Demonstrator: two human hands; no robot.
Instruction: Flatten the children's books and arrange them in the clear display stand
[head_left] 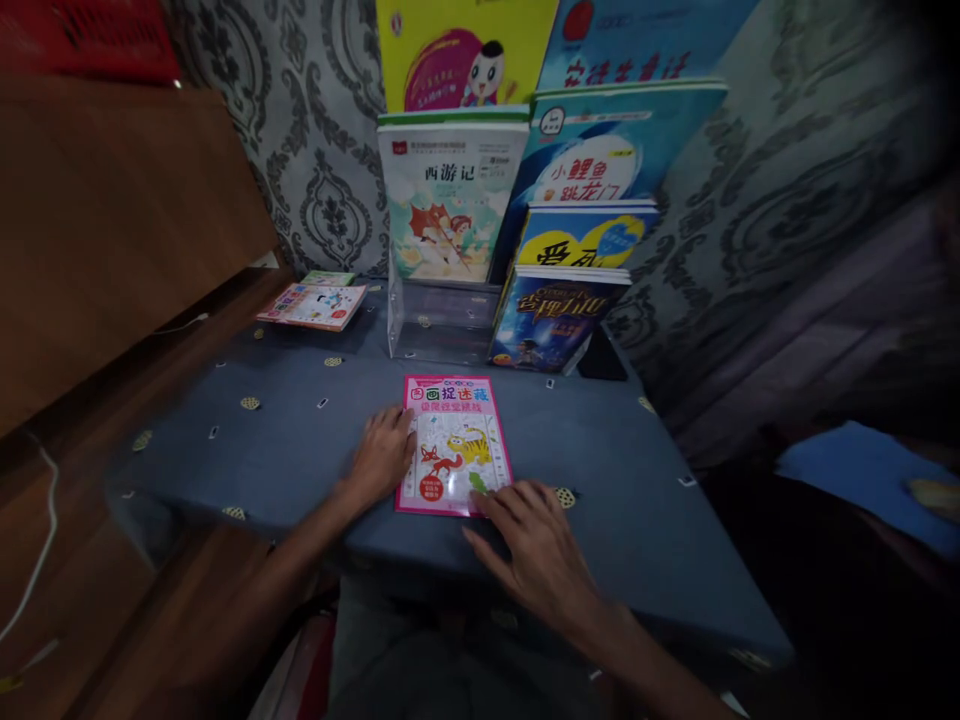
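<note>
A pink children's book (454, 450) lies closed and face up near the front edge of the table, its cover showing a yellow tiger and a red fox. My left hand (386, 450) rests against the book's left edge, fingers stretched forward. Over the lower right corner of the book reaches my right hand (536, 535), fingers extended and thumb apart, with the fingertips on or just above the cover. Neither hand is wrapped around the book.
A clear stand (442, 320) at the back holds several books, among them a white-green book (454, 205) and a dark blue book (551, 315). A small stack of books (315, 305) lies back left. The patterned grey cloth (285, 440) covers the table.
</note>
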